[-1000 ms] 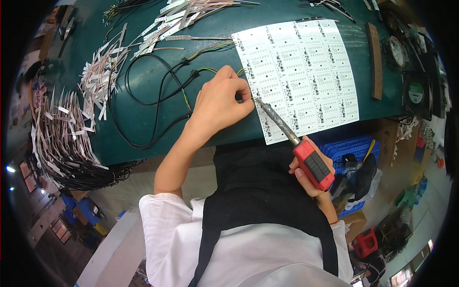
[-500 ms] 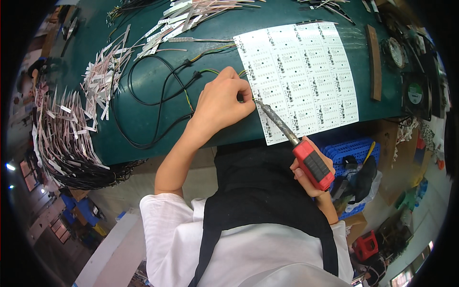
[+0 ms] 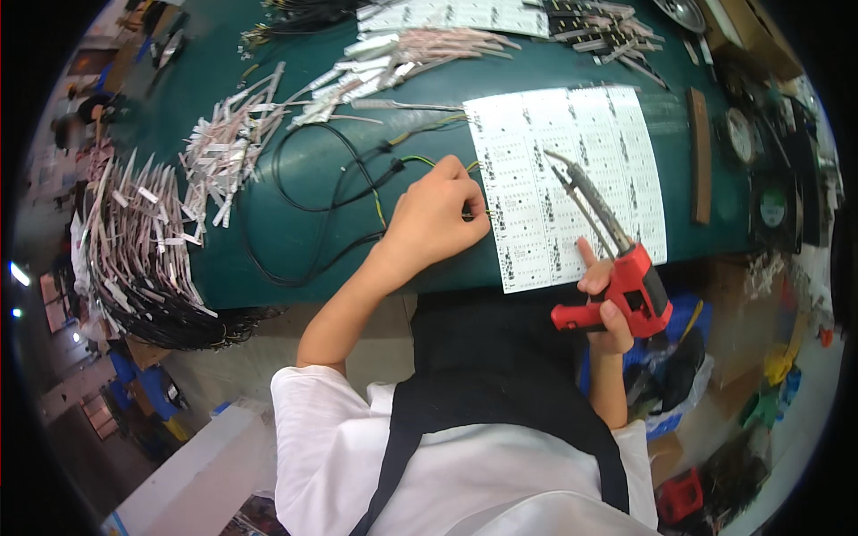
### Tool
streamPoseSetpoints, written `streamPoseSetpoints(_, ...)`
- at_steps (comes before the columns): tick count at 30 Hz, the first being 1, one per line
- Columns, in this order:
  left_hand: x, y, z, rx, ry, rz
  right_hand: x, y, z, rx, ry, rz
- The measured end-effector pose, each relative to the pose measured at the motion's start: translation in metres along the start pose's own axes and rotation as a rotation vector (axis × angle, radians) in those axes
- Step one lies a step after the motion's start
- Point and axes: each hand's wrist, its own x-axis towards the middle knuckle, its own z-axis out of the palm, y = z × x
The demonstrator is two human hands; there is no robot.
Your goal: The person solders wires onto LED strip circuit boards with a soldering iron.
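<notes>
A white sheet of circuit boards [image 3: 572, 192] lies on the green tabletop [image 3: 214, 281], its near edge toward the person. At the sheet's left edge, the left hand [image 3: 438, 219] has thumb and forefinger pinched together on a thin wire [image 3: 491, 213], of which only a little shows past them. The right hand [image 3: 610, 313] is below the sheet's near edge, most of its fingers closed on a red soldering gun [image 3: 642, 290] and one finger sticking out toward the sheet. The gun's metal tip points up over the sheet, and whether it touches cannot be told. Left of the sheet runs a black cable [image 3: 371, 238] with green-and-yellow leads [image 3: 418, 160]; farther left of it lies a pile of pale strips [image 3: 237, 134]. Beyond the sheet's far edge is a second white sheet [image 3: 456, 16], and right of it a brown bar [image 3: 700, 156].
</notes>
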Motion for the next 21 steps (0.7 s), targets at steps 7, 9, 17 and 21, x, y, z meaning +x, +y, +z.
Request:
streamPoseSetpoints(7, 0.046, -0.02, -0.048, -0.041, -0.221, 0.289, 0.005, 0.015, -0.002, 0.134, 0.021, -0.04)
streamPoseSetpoints(9, 0.08, -0.035, -0.076, -0.079, 0.069, 0.244, 0.005, 0.016, -0.005, 0.183, 0.027, -0.038)
streamPoseSetpoints(17, 0.216, -0.145, -0.157, 0.496, 0.803, 0.031, 0.005, 0.025, -0.004, 0.129, 0.024, -0.084)
streamPoseSetpoints(21, 0.232, -0.155, -0.149, 0.418, 0.837, 0.002, 0.003, 0.029, -0.003, 0.114, 0.063, -0.096)
